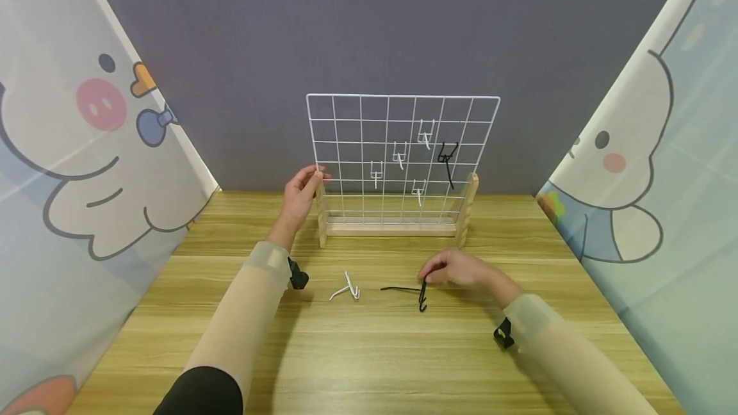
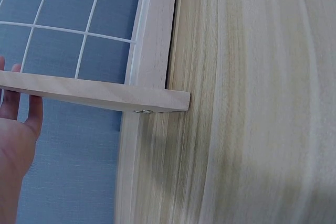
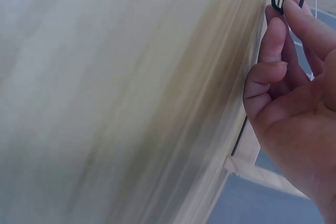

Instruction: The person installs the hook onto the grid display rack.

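I have the right hand point(image 1: 458, 269) low over the table point(image 1: 380, 364), thumb and fingers pinching the black hook point(image 1: 423, 293) by one end of its wire frame, the long arm reaching out leftward. That grip is my main worry: so little of the thin wire is held that a knock on the arm could twist it in the fingers or drop it. Whether its lower prongs touch the wood I cannot tell (the right wrist view cuts most of the hook off).

The left hand point(image 1: 300, 197) grips the left post point(image 1: 321, 219) of the stand near its top, thumb in front and fingers behind. If that hand pulled, the wire grid point(image 1: 386, 142) could tip or swing, and the hung black hook point(image 1: 449, 168), or any of the white ones, might jump its wires.

The loose white hook point(image 1: 348, 287) lies on the table between the forearms, to the left of the long arm's tip; a careless sweep leftward could snag the two together, and a sleeve dragged low could shove it aside.
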